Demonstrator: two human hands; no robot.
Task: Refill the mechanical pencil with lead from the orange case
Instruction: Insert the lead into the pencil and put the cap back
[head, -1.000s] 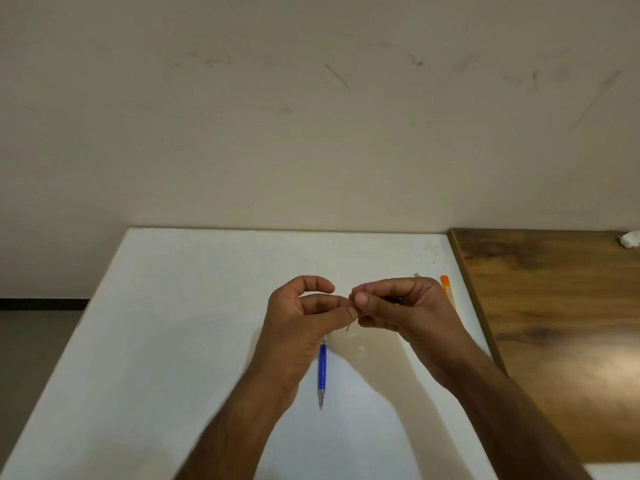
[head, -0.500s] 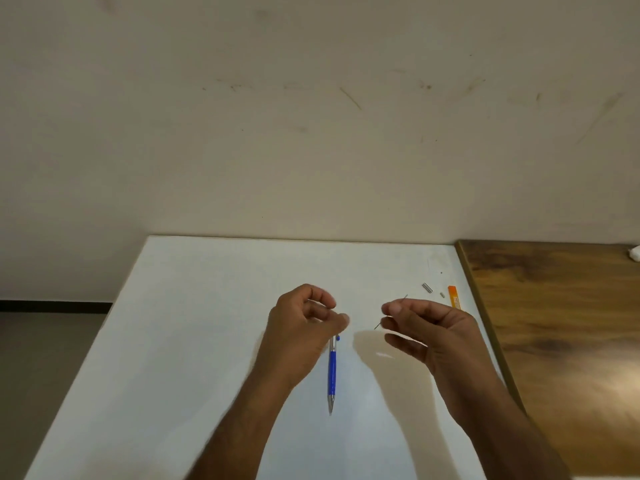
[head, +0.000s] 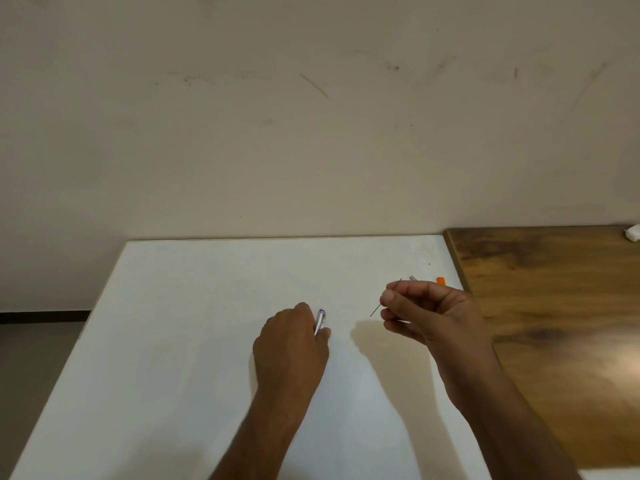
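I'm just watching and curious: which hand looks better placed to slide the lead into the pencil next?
Probably the right hand: it already pinches the thin lead above the white table. The left hand grips the pencil, so it would likely just steady it.

A white table is shown set against a pale wall, with a brown wooden surface butted against its right edge. Near the far right corner of the white top, an orange case and a small metal part are seen lying just beside one another, both partly hidden. A small white object is seen at the far right of the wooden surface.
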